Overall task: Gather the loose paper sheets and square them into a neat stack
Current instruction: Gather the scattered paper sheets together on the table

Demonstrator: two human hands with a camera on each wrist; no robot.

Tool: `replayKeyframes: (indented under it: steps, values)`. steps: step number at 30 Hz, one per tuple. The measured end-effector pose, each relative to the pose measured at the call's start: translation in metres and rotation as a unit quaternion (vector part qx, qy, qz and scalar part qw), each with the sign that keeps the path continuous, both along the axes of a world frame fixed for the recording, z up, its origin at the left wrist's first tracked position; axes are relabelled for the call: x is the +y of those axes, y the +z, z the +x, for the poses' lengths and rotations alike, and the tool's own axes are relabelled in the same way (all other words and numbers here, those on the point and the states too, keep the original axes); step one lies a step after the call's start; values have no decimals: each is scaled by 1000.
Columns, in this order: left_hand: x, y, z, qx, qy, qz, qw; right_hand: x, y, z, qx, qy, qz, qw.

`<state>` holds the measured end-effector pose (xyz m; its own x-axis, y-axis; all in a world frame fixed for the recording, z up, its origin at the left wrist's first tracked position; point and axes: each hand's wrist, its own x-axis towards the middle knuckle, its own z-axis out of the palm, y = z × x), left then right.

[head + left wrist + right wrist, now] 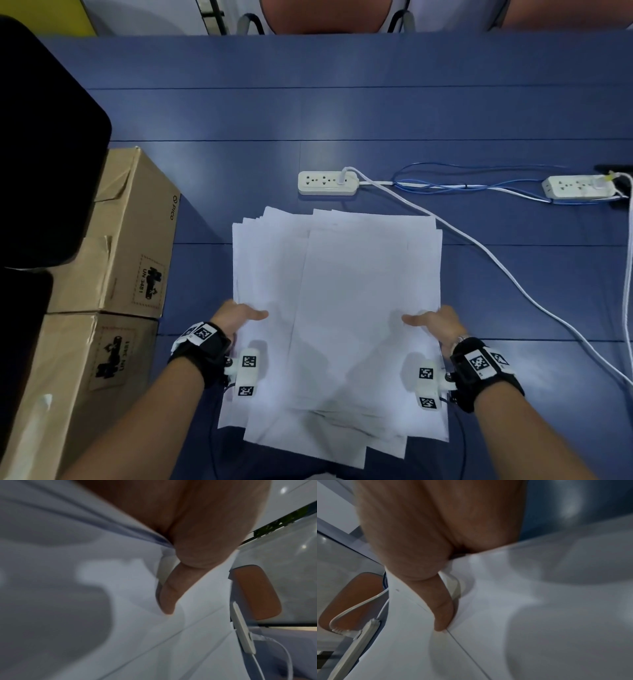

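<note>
Sheets (337,308) lie gathered in 1 loose pile on the blue table (376,113), straight ahead of the person, and the pile is far from square: near corners jut out at several angles along the bottom edge, and the far edge shows staggered corners too. The nearest part overhangs or dips toward the person; I cannot tell whether it is lifted clear of the table.

Both hands take the pile from its 2 long sides, likely so it can be raised and tapped into line. The left hand (236,317) clamps the left edge, its thumb (169,592) pressed flat on the top sheet while the fingers go under, out of sight. The right hand (435,323) mirrors it on the right edge, thumb (441,609) on top, the paper pinched in the crook of the hand. A grip on opposite edges keeps the sheets from sliding apart, though the paper is limp and a loose pinch could let inner sheets slip.

Left of the pile stand 2 cardboard boxes (133,240), well apart from it. Just beyond the far edge sits a power strip (327,183), whose white cable (496,267) runs past the pile's right side, near enough to snag a swung corner. A 2nd strip (579,186) lies far right.
</note>
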<state>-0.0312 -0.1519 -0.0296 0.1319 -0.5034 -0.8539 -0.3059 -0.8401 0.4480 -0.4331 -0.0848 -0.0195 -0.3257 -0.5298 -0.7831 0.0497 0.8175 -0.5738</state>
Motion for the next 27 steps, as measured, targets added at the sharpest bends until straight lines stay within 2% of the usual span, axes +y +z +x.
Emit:
replayKeyframes:
  steps: [5, 10, 17, 22, 27]
  values:
    - [0, 9, -9, -63, 34, -13, 997, 4, 6, 1, 25, -20, -22, 999]
    - [-8, 17, 6, -108, 52, -29, 992, 12, 8, -27, 47, -63, -16, 997]
    - [-9, 35, 38, -178, 67, -41, 981, 35, 32, -66, -15, -91, -12, 996]
    - [-5, 45, 32, -134, 84, -58, 986, 37, 47, -68, -89, -89, -27, 992]
    - [2, 33, 0, -56, 42, -57, 996, 14, 47, -29, -107, -83, -58, 989]
